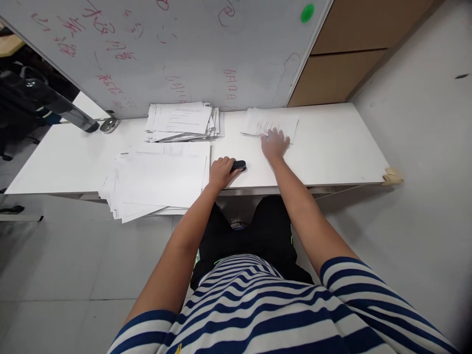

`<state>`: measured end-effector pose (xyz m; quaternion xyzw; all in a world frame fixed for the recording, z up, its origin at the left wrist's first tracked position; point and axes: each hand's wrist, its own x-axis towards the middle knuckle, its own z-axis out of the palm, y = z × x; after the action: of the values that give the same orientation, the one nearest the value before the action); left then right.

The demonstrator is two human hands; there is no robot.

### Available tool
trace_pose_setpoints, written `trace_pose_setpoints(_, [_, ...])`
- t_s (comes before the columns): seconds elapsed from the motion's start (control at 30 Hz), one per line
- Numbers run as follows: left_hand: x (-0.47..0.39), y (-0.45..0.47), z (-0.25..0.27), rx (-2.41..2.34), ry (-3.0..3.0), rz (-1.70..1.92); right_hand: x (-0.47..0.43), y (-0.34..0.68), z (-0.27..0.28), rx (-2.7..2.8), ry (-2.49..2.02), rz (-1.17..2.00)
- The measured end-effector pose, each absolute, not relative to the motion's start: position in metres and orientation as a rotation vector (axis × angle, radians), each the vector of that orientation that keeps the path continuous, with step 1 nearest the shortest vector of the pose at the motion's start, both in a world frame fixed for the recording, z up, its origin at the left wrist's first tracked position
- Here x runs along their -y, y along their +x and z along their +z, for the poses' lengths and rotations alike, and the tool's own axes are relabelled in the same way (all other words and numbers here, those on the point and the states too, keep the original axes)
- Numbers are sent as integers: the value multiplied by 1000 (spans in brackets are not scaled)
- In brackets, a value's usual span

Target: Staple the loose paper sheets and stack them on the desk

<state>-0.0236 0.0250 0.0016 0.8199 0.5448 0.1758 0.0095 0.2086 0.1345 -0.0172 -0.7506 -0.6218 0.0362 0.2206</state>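
My left hand [221, 172] is closed around a black stapler [238, 165] near the table's front edge. Farther back and to the right, my right hand [275, 145] lies with fingers spread on the near edge of some printed paper sheets [271, 120]. Those sheets rest flat against the foot of the whiteboard. Left of my left hand is a wide, loose pile of white paper [162, 172], partly hanging over the front edge. Behind that pile sits a second stack of printed sheets [184, 119], its edges uneven.
The white table [332, 147] meets a whiteboard [199, 54] with red writing and a green magnet [307, 13]. At the table's left end lies a computer mouse [109, 125]. Tape wraps the front right corner [393, 176], beside a wall.
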Motion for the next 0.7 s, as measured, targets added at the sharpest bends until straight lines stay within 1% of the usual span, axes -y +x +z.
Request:
trace_pose_setpoints(0.27, [-26,-24,-2,-1721,2578,586,-139,209,-17,1581,-2078,75])
trace_pose_setpoints(0.7, [-26,-25,-3,-1764,2593,579,-140,207,-10,1547,-2157,70])
